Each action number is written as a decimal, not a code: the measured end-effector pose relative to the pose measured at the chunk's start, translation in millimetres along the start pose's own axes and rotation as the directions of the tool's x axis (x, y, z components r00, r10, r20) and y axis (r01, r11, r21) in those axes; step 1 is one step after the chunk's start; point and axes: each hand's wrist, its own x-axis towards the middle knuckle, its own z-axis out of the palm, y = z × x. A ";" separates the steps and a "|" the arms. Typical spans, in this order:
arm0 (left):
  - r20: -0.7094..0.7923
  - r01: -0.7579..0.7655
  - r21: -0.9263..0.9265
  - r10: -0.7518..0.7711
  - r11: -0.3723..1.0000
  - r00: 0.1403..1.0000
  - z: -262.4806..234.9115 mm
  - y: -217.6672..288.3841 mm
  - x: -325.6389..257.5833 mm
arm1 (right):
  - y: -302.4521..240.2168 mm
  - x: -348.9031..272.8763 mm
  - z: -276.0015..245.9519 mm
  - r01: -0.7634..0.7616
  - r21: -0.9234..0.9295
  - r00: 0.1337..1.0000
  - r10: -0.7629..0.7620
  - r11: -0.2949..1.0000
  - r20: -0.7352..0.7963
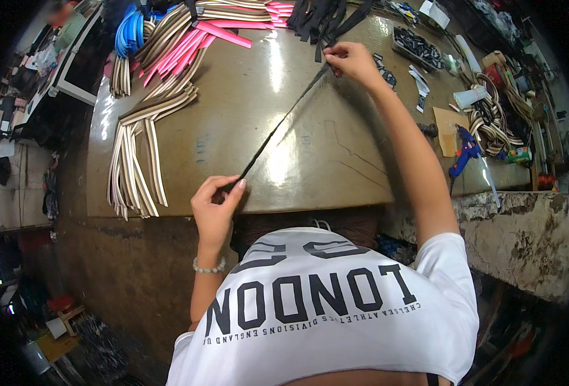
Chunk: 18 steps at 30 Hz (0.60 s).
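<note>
A narrow black strap (273,133) runs taut and slanting across the table between my two hands. My left hand (216,204), near the table's front edge, pinches its lower end between thumb and fingers. Farther off and to the right, my right hand (352,64) grips the upper end with closed fingers. Just beyond that hand lies a bunch of black straps (326,22) at the table's far edge. The strap looks slightly twisted along its length.
The brown table (239,116) bears striped straps (139,161), pink strips (184,55) and a blue bundle (128,32) on the left. To the right are a clear tray (418,48) of small dark parts, a blue glue gun (466,153), brown cardboard (447,132) and coiled cords (493,116).
</note>
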 end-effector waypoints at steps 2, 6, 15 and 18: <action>0.033 -0.414 0.137 0.414 0.900 0.910 9.7 5.1 -2.4 | 8.4 13.7 15.0 0.093 -0.072 0.996 -0.094 0.993 -0.009; 0.335 -0.730 0.229 0.651 0.645 0.681 38.4 11.8 2.9 | 19.2 34.3 45.6 0.321 -0.188 0.941 -0.336 0.928 -0.050; 0.576 -0.729 0.175 0.531 0.662 0.621 54.9 2.7 13.3 | 32.4 35.0 68.2 0.392 -0.284 0.894 -0.435 0.875 -0.107; 0.587 -0.709 0.176 0.506 0.682 0.632 60.8 -0.8 21.8 | 28.6 33.9 68.1 0.363 -0.267 0.909 -0.402 0.893 -0.107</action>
